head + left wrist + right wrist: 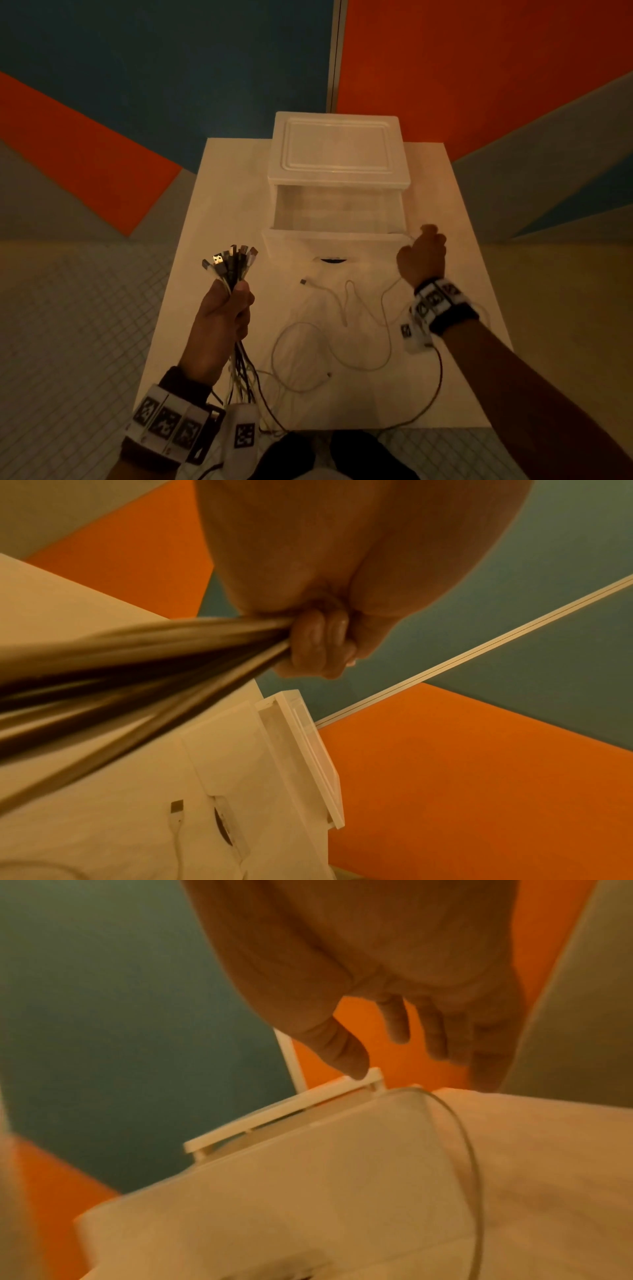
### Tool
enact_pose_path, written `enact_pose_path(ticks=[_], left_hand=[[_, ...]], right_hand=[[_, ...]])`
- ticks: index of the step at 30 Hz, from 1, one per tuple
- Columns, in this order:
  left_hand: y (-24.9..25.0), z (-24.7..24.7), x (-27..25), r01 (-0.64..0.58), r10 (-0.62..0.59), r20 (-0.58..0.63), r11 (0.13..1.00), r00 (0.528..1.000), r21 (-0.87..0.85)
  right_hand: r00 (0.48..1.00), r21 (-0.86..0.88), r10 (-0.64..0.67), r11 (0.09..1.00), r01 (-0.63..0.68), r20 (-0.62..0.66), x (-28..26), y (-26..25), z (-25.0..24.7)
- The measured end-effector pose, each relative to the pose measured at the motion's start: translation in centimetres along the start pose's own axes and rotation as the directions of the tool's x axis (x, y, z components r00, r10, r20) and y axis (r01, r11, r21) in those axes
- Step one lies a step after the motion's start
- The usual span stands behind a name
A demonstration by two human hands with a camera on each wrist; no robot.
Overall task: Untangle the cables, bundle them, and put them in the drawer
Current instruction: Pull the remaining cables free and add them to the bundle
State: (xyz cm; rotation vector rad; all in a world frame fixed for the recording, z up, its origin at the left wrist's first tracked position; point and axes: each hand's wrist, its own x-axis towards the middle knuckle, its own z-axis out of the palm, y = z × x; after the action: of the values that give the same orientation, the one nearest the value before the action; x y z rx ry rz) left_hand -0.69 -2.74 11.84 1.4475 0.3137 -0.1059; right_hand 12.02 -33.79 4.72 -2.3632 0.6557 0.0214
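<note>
My left hand (236, 291) grips a bundle of several dark and light cables (233, 265), USB plugs fanned upward, above the table's left front; the loose ends hang below the fist. In the left wrist view the fingers (318, 642) curl round the blurred cable bundle (154, 664). One white cable (325, 329) lies looped on the table, its plug (303, 281) near the drawer front. The white drawer unit (337, 150) has its drawer (334, 240) pulled out. My right hand (426, 240) hovers at the drawer's right front corner with spread fingers (397, 1026); a thin white cable (459, 1123) arcs just below them.
The small white table (462, 308) stands against a wall painted blue, orange and grey. Pale tiled floor (68, 342) lies on both sides. A thin brown lead (440, 377) runs from my right wrist unit off the table's front edge. My feet (342, 452) are at that edge.
</note>
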Motion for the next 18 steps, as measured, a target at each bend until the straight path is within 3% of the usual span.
enact_pose_path(ticks=[2,4,10,13,15,16,18], left_hand=[[0.0,0.3,0.0,0.024,-0.024,-0.007,1.000,1.000,-0.001],[0.0,0.7,0.1,0.033,-0.033,-0.006,0.999,0.999,-0.012],[-0.3,1.2,0.7,0.061,-0.062,-0.009,0.998,0.998,-0.033],[-0.5,1.4,1.0,0.072,-0.073,-0.014,0.997,0.997,-0.035],[-0.5,1.5,1.2,0.088,-0.089,-0.017,0.995,0.996,-0.045],[-0.5,1.7,1.3,0.095,-0.096,-0.015,0.994,0.995,-0.055],[-0.5,2.0,1.4,0.102,-0.103,-0.016,0.993,0.995,-0.067]], right_hand=[[0.978,-0.048,0.150,0.988,-0.144,0.144,2.9,-0.2,-0.2],[0.946,-0.095,0.219,0.975,-0.202,0.241,4.5,-0.3,-0.3],[0.956,-0.185,0.231,0.963,-0.198,0.181,6.0,0.0,0.2],[0.991,-0.175,0.117,0.979,-0.104,0.067,5.9,-0.7,-1.1],[0.997,0.007,0.019,1.000,-0.020,0.080,5.2,-1.7,-2.0],[0.993,0.228,-0.016,0.974,-0.011,0.115,4.4,-2.2,-2.4],[0.974,0.589,-0.078,0.805,-0.064,0.211,1.8,-3.4,-3.1]])
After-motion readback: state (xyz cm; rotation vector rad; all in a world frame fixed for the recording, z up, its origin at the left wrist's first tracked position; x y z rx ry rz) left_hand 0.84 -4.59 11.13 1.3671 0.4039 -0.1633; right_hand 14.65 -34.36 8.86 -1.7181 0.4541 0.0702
